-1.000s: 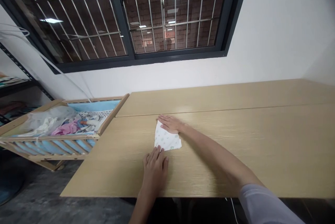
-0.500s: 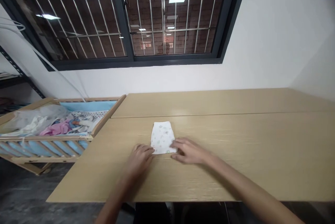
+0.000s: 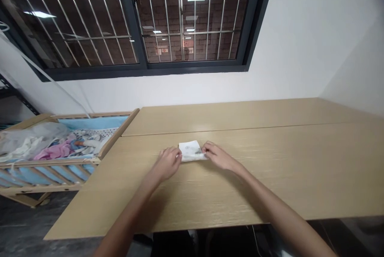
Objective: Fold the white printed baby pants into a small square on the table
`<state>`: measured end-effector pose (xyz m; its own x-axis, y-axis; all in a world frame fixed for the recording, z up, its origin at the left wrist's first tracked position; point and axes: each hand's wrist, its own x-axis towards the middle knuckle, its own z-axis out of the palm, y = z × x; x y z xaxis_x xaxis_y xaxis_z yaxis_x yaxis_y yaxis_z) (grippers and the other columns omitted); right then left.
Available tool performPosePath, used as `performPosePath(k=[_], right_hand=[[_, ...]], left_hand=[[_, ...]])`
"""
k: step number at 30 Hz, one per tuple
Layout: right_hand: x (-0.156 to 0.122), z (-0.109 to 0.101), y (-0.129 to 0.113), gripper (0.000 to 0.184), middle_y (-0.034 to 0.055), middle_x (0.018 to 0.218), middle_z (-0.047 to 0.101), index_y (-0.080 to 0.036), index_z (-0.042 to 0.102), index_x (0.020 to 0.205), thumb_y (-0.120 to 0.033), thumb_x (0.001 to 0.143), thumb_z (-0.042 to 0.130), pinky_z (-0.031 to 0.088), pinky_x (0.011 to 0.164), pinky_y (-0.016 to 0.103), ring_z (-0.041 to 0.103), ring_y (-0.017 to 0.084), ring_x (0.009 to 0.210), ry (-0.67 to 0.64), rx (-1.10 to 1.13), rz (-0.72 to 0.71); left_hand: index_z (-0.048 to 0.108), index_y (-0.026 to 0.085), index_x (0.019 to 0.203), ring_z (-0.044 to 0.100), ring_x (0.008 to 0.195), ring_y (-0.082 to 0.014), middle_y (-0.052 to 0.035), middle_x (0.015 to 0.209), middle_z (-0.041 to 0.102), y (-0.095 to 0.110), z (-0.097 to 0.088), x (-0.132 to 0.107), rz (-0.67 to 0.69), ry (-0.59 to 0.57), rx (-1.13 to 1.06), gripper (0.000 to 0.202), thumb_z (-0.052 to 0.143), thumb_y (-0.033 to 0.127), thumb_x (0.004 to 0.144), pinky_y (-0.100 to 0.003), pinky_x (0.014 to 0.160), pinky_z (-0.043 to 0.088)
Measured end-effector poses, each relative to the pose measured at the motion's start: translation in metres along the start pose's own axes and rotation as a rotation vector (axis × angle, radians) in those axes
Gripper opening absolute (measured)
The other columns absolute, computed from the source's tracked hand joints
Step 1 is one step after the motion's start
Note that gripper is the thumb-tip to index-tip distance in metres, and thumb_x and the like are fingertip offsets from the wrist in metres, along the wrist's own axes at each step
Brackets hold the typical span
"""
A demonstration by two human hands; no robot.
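Note:
A small white cloth with a sparse print [image 3: 189, 151] lies on the wooden table [image 3: 270, 169], its near edge raised and turned toward the far side. At the left end of that edge, my left hand [image 3: 169, 163] is closed with the fabric pinched between thumb and fingers. My right hand [image 3: 218, 156] grips the opposite near corner in the same kind of pinch. Fingertips cover both corners of the cloth.
Left of the table stands a wooden crib [image 3: 120, 132] with blue lining, holding a pink cloth [image 3: 55, 151], other fabrics and a clear plastic bag [image 3: 45, 131]. A barred window [image 3: 144, 21] is set in the white wall behind.
Both hands have moved away from me and closed on the cloth's near corners. The near edge has come up and over, so the cloth looks shorter. The view has shifted slightly.

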<state>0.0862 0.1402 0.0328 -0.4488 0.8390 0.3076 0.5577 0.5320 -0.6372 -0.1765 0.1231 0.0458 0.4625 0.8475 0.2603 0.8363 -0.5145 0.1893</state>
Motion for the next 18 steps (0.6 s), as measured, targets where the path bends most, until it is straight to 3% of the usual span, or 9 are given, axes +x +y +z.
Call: performPosePath(k=[4,8,13,16,18], right_hand=[[0.045,0.016,0.034,0.021,0.0037,0.082,0.065,-0.02,0.057,0.081,-0.025,0.088,0.038,0.046,0.069,0.029,0.06,0.02,0.079,0.174,0.139,0.258],[0.074,0.048,0.061,0.02,0.0072,0.09,0.066,-0.019,0.057,0.089,-0.027,0.09,0.038,0.047,0.073,0.03,0.061,0.02,0.084,0.297,0.13,0.284],[0.079,0.077,0.078,0.021,0.0096,0.099,0.066,-0.018,0.056,0.101,-0.028,0.092,0.04,0.049,0.085,0.036,0.061,0.022,0.092,0.399,0.102,0.267],[0.073,0.077,0.076,0.028,0.0117,0.101,0.066,-0.015,0.054,0.112,-0.031,0.094,0.039,0.05,0.088,0.04,0.062,0.024,0.094,0.442,0.101,0.279],[0.066,0.071,0.067,0.035,0.0158,0.111,0.063,-0.013,0.052,0.122,-0.033,0.096,0.039,0.047,0.097,0.044,0.06,0.027,0.106,0.493,0.066,0.257]], left_hand=[[0.062,0.018,0.102,0.061,0.103,-0.0247,-0.0113,0.107,0.067,-0.005,0.01,0.041,-0.166,0.036,0.065,0.029,0.034,0.025,0.102,-0.036,0.088,0.043],[0.064,0.012,0.104,0.061,0.102,-0.0292,-0.0185,0.107,0.066,-0.012,0.036,0.063,-0.336,0.061,0.16,0.028,0.037,0.017,0.099,-0.04,0.087,0.043],[0.065,0.01,0.105,0.061,0.102,-0.0302,-0.0202,0.107,0.064,-0.018,0.061,0.064,-0.383,0.085,0.202,0.027,0.041,0.012,0.094,-0.04,0.086,0.045],[0.065,0.011,0.107,0.06,0.104,-0.0299,-0.0192,0.108,0.064,-0.018,0.062,0.062,-0.371,0.12,0.199,0.026,0.042,0.014,0.095,-0.039,0.088,0.045],[0.062,0.011,0.116,0.057,0.111,-0.0309,-0.0197,0.116,0.062,-0.014,0.058,0.059,-0.359,0.169,0.19,0.03,0.04,0.017,0.097,-0.041,0.093,0.045]])
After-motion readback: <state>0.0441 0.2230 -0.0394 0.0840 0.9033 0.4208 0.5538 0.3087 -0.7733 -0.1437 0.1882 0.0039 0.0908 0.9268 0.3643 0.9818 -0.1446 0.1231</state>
